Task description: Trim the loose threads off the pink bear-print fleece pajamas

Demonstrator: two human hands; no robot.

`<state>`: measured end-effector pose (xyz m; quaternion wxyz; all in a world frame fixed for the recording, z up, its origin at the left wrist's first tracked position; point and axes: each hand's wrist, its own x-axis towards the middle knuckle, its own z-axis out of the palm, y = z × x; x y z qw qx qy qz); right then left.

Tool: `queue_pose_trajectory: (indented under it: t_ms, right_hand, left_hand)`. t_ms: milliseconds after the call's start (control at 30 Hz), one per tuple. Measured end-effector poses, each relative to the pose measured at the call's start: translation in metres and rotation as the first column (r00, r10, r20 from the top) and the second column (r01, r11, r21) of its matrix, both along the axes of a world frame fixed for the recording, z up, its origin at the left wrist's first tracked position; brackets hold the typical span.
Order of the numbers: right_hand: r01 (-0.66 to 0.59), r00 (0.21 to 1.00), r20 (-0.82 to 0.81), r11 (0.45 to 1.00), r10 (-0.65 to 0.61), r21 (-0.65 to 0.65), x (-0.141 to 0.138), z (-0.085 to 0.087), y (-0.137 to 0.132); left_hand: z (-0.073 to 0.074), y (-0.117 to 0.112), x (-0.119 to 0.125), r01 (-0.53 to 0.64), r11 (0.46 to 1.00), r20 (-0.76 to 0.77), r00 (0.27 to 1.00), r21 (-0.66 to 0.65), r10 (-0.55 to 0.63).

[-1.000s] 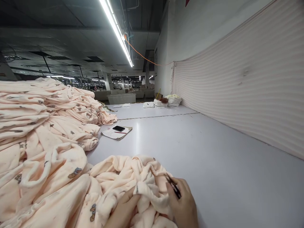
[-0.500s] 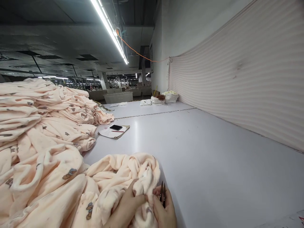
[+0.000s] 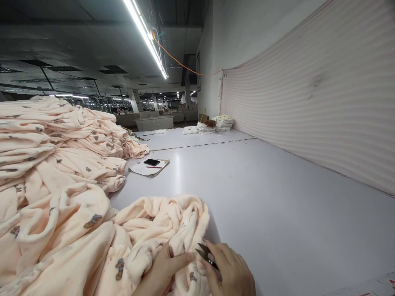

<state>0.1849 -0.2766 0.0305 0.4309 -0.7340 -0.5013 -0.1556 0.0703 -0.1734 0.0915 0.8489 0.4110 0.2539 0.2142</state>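
Note:
A crumpled peach fleece garment [image 3: 160, 222] with small bear prints lies in front of me on the white table [image 3: 262, 197]. My left hand [image 3: 162, 273] pinches a fold of it at the bottom edge of the view. My right hand [image 3: 230, 271] sits just to the right and holds small thread snips [image 3: 206, 255], blades apart, tips pointing left at the pinched fold.
A tall pile of the same peach garments [image 3: 55, 156] fills the left side. A clipboard with papers [image 3: 149, 167], a phone [image 3: 152, 162] and a red pen lies further back. Folded white stacks [image 3: 216, 124] stand far off. Striped pink cloth [image 3: 324, 94] hangs along the right.
My right hand moved right and turned the snips from upright to pointing left, blades now apart. My left hand shifted its pinch on the garment's fold. The view tilted slightly.

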Motion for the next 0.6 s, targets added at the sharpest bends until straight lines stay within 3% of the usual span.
queue_pose_trajectory:
  t_ms: [133,300,467,533,600]
  right_hand:
    - [0.061,0.989,0.14,0.995,-0.049,-0.082,-0.002,0.003,0.002]
    - [0.031,0.999,-0.016,0.996,-0.032,-0.085,-0.001,0.001,0.003]
    - [0.03,0.999,-0.023,0.997,-0.031,-0.073,-0.004,0.004,-0.001]
    - [0.043,0.988,-0.144,0.999,-0.047,-0.027,-0.002,0.006,0.001]
    - [0.006,0.907,-0.421,0.999,0.017,0.054,0.006,0.005,0.006]
  left_hand:
    - [-0.001,0.0,-0.002,-0.021,0.999,-0.049,0.999,0.047,0.023]
    - [-0.005,0.001,-0.003,-0.022,0.998,-0.02,1.0,0.058,0.023]
    - [-0.01,0.004,-0.004,-0.026,0.998,-0.035,0.999,0.064,0.029]
    - [-0.014,0.006,-0.004,-0.028,0.998,-0.017,0.999,0.063,0.029]
    - [-0.02,0.006,-0.006,-0.048,0.994,-0.016,0.999,0.099,0.049]
